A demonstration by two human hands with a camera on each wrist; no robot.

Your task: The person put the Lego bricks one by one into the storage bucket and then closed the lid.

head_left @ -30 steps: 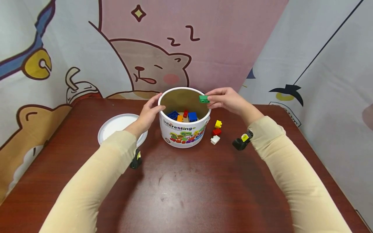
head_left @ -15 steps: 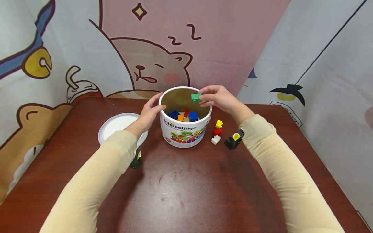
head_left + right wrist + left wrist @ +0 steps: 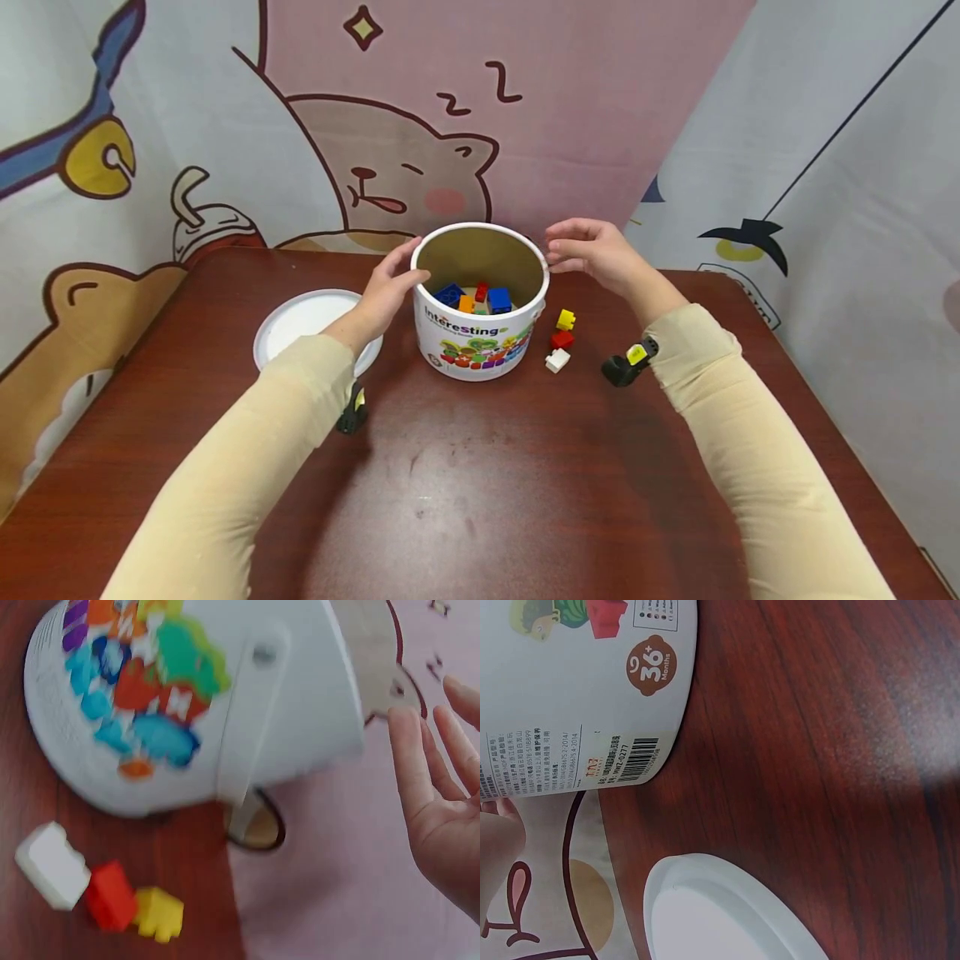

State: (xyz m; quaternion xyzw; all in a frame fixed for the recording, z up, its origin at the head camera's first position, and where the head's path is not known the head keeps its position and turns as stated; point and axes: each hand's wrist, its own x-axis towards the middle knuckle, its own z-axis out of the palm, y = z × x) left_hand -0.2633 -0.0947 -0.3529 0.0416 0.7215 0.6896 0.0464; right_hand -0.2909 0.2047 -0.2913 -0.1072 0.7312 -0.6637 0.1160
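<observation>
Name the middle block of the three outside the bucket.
The red block on the tabletop: it sits between the white block and the yellow block.

glare on table [image 3: 450, 475]; right wrist view blurred

Your left sleeve [image 3: 251, 442] hides the near part of the white lid [image 3: 300, 325]. Right-wrist cam's bucket [image 3: 195, 712] is pretty blurry, and your right hand [image 3: 446, 817] gets cut off.
</observation>
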